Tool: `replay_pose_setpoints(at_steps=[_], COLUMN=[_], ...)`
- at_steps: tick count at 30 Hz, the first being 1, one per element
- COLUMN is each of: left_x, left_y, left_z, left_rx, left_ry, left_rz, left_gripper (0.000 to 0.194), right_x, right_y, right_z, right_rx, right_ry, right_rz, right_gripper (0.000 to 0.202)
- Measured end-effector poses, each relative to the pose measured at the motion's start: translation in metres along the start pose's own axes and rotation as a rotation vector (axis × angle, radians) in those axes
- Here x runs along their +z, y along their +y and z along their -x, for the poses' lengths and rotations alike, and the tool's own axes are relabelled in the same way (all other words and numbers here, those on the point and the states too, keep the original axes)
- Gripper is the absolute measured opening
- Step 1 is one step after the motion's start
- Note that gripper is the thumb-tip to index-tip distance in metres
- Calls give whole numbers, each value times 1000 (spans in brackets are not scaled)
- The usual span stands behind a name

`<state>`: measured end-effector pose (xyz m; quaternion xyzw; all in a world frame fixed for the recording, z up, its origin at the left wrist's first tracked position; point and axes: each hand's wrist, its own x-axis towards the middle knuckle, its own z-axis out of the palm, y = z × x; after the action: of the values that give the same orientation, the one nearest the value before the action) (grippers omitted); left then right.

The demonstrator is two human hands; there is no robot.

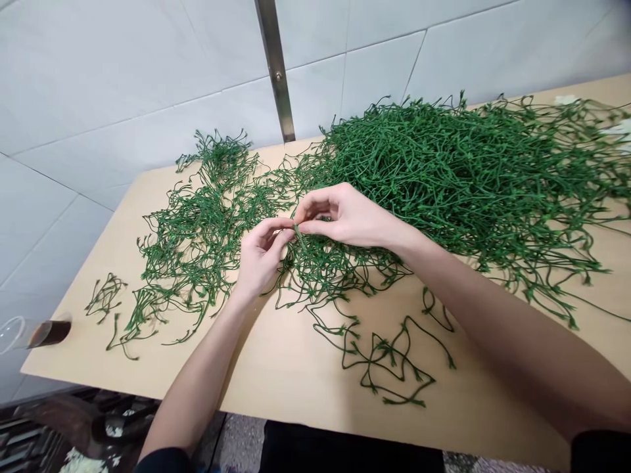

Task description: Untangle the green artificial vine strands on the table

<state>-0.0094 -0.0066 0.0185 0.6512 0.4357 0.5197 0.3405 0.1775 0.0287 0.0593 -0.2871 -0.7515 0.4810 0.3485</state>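
My left hand and my right hand meet fingertip to fingertip over the table. Both are closed in a pinch on a thin green plastic stem, mostly hidden by the fingers. Beneath and around them lie more such stems with small forked tips. A large heaped pile of them rises behind and to the right of my right hand. To the left of my left hand spreads a looser, flatter group. Several single stems lie tangled near the front edge, below my right forearm.
A clear plastic cup with dark brown liquid is at the table's left edge. The wooden tabletop meets a tiled wall with a metal strip. White pieces lie at the far right. Below left is a dark slatted object.
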Motion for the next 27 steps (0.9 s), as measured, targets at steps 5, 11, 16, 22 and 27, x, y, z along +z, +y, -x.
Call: replay_pose_setpoints(at_steps=[5, 11, 16, 22, 27], left_x=[1, 1, 2, 3, 6], left_y=[0, 1, -1, -8, -4], left_z=[3, 4, 4, 8, 10], left_rx=[72, 285, 415, 439, 440], left_ry=[69, 99, 82, -9, 21], left_rz=[-163, -433, -498, -476, -461], left_gripper=[7, 6, 9, 14, 17], right_x=[-3, 2, 5, 11, 20], right_y=[-1, -7, 0, 6, 11], right_z=[-1, 2, 1, 1, 1], right_rx=[39, 35, 16, 4, -31], right_ry=[14, 46, 12, 21, 143], right_rz=[2, 291, 367, 384, 336], right_gripper=[14, 24, 21, 22, 15])
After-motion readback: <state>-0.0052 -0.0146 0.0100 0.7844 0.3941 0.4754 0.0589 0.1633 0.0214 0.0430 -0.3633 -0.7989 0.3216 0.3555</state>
